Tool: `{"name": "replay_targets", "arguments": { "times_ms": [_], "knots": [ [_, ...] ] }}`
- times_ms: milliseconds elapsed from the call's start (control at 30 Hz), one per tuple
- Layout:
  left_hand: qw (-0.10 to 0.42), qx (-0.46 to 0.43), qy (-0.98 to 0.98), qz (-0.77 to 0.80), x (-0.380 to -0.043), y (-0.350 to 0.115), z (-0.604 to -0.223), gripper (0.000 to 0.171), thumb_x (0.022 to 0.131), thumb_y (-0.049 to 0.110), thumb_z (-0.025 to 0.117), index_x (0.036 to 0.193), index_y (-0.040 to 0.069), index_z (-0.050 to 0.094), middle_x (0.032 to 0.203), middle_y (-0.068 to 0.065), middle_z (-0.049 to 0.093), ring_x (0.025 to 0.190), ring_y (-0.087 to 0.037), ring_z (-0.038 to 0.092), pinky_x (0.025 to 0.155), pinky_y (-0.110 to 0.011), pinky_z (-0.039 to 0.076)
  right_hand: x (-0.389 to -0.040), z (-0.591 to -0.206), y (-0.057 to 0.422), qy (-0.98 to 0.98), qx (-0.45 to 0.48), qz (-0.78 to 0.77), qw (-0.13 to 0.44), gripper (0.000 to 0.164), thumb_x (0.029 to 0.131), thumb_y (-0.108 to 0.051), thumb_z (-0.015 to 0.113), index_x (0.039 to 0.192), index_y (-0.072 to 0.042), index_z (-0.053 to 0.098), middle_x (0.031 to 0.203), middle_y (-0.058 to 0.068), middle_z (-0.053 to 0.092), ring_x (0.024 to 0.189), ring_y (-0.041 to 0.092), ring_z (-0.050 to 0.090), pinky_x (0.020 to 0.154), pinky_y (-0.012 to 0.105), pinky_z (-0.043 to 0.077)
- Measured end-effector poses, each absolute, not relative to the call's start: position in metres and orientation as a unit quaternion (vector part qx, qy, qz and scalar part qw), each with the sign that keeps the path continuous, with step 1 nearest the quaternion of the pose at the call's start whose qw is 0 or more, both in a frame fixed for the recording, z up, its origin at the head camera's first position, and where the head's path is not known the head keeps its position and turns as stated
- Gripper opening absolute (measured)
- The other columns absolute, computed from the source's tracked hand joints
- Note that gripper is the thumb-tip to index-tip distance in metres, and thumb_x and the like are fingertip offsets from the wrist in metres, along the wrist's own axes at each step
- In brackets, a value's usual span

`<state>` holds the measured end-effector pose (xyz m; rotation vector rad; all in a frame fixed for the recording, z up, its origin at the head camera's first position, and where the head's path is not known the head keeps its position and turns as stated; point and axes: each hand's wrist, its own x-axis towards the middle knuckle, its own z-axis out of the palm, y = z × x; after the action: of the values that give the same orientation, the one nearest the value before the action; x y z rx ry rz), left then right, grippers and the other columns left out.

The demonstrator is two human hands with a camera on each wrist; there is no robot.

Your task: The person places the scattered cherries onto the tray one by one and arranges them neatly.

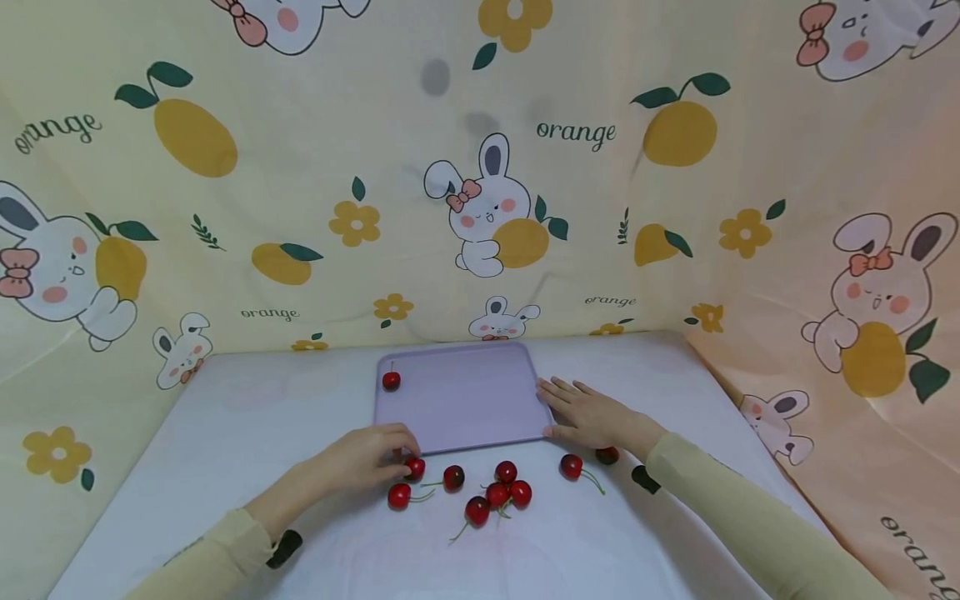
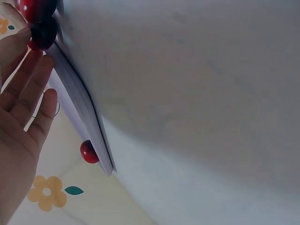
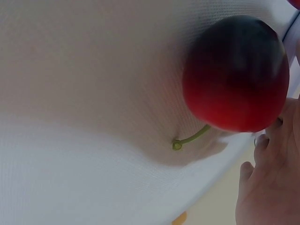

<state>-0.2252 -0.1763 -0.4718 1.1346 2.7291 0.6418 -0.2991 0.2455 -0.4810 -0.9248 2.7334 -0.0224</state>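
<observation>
At the tray's near left corner my left hand has its thumb and fingers round a red cherry. The left wrist view shows the thumb and fingertips against a dark cherry, the other fingers extended. My right hand lies with straight fingers against the right edge of the lilac tray. One cherry with its stem up sits in the tray's far left corner. Beneath my right wrist is a dark red cherry, large in the right wrist view.
Several cherries lie in front of the tray: a cluster in the middle, one cherry near my left hand, another cherry to the right. A patterned cloth hangs behind the white table.
</observation>
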Motion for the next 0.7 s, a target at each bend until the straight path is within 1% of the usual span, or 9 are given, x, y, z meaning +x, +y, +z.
{"name": "replay_targets", "arguments": {
  "times_ms": [133, 433, 700],
  "knots": [
    [0.063, 0.375, 0.901, 0.21, -0.2244, -0.1766, -0.4722, 0.022, 0.093, 0.018, 0.08, 0.114, 0.018, 0.075, 0.112, 0.011, 0.068, 0.102, -0.007, 0.065, 0.094, -0.034, 0.058, -0.2983, -0.4801, 0.2453, 0.94, -0.318, -0.01, 0.126, 0.086, 0.102, -0.065, 0.047, 0.165, -0.01, 0.025, 0.173, 0.008, 0.019, 0.159, 0.035, 0.016, 0.127, 0.057, 0.015],
    [0.069, 0.365, 0.905, 0.209, -0.2245, -0.1757, -0.4748, 0.025, 0.091, 0.02, 0.082, 0.115, 0.02, 0.074, 0.113, 0.012, 0.067, 0.104, -0.006, 0.064, 0.095, -0.034, 0.058, -0.2972, -0.4779, 0.2441, 0.94, -0.315, -0.012, 0.127, 0.086, 0.102, -0.064, 0.048, 0.165, -0.01, 0.025, 0.173, 0.008, 0.019, 0.159, 0.036, 0.015, 0.127, 0.057, 0.015],
    [0.072, 0.366, 0.902, 0.218, -0.2251, -0.1753, -0.4776, 0.027, 0.09, 0.018, 0.082, 0.116, 0.02, 0.074, 0.113, 0.012, 0.067, 0.099, -0.005, 0.065, 0.091, -0.029, 0.058, -0.297, -0.4789, 0.2441, 0.94, -0.317, -0.014, 0.125, 0.086, 0.103, -0.063, 0.049, 0.165, -0.01, 0.025, 0.173, 0.009, 0.019, 0.158, 0.036, 0.016, 0.127, 0.057, 0.015]
  ]
}}
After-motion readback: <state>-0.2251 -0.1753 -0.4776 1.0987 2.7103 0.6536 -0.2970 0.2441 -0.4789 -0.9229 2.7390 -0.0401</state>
